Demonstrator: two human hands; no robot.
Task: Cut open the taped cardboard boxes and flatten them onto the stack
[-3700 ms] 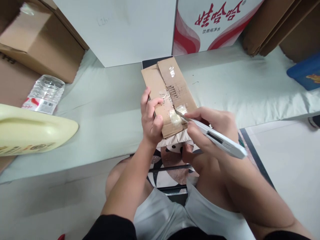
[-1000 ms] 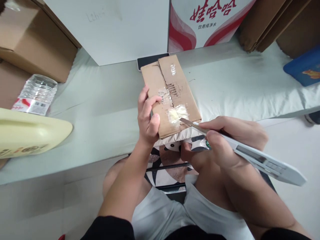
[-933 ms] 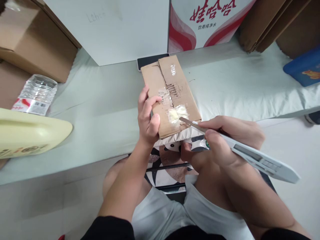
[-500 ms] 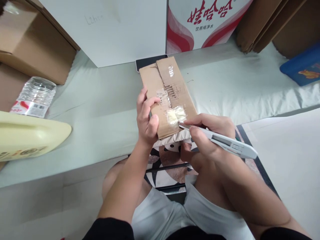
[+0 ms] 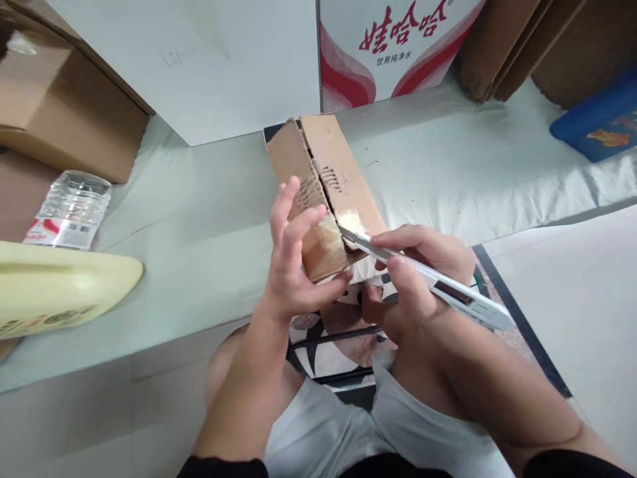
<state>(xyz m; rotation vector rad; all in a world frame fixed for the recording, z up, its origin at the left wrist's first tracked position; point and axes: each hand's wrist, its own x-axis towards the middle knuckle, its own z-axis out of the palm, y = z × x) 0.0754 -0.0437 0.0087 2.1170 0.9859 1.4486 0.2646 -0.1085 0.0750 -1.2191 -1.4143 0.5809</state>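
A small brown cardboard box (image 5: 354, 176) lies on the pale cloth, its top flaps parted along a narrow seam and patched with tape. My left hand (image 5: 293, 259) wraps the near left corner of it, thumb at the near end, fingers apart over the left flap. In my right hand (image 5: 423, 265) is a white utility knife (image 5: 465, 295), held between thumb and fingers. Its blade tip meets the seam near the taped patch. Whatever is inside the box is hidden.
A dark flat device (image 5: 271, 133) is partly under the box's far end. Behind stand a white carton (image 5: 199, 66) and a red-and-white water carton (image 5: 398, 53). A plastic bottle (image 5: 74, 206) and a pale yellow object (image 5: 70, 285) are on the left, a blue item (image 5: 597, 126) on the right.
The seam between the flaps has widened, and the knife tip has moved up along it. My left thumb has shifted to the box's near end, with the fingers spread wider.
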